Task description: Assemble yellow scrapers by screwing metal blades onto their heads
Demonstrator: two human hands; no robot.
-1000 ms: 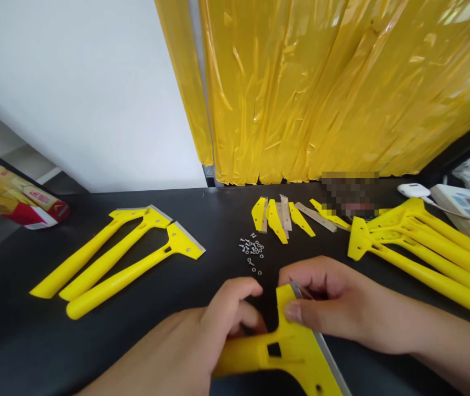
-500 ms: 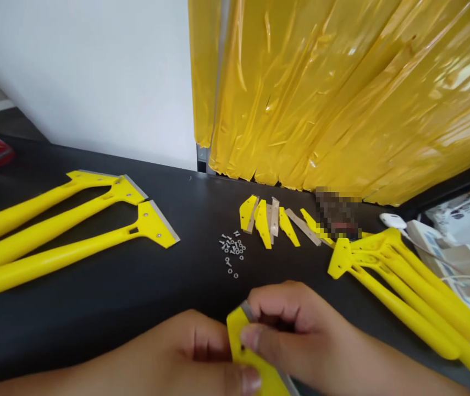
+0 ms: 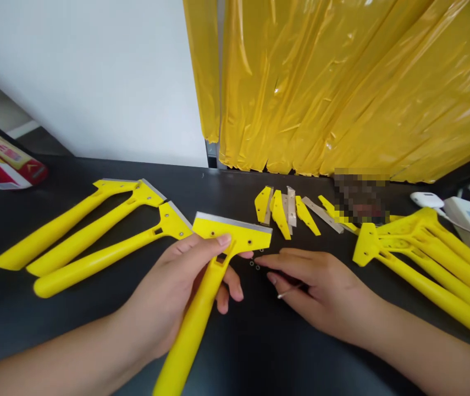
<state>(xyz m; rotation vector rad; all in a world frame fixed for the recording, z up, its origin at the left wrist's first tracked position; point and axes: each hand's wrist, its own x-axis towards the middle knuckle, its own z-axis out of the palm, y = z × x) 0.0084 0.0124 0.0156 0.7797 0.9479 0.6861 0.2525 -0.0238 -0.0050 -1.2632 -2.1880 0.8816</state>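
A yellow long-handled scraper (image 3: pixel 195 324) is in my left hand (image 3: pixel 185 280), the thumb pressed on its head near the neck. A metal blade (image 3: pixel 235 221) runs along the head's far edge, and two holes show without screws. My right hand (image 3: pixel 313 280) is low at the table, index finger and thumb apart, fingertips beside a few small nuts (image 3: pixel 255 264). A thin pale sliver (image 3: pixel 289 291) shows by its thumb; I cannot tell what it is. The scraper head hides the screw pile.
Assembled scrapers (image 3: pixel 103 231) lie left. Yellow blade covers (image 3: pixel 281 213) and loose blades (image 3: pixel 291 206) lie at the back, near a blurred dark object (image 3: pixel 360 195). Yellow handles (image 3: pixel 424 242) are piled right, by a power strip (image 3: pixel 468 214). A red-and-yellow package (image 3: pixel 10 162) sits far left.
My left hand has turned the scraper face up, handle toward me, and moved up and left. The right hand has let go of the head and reached to the nuts. The view shifted.
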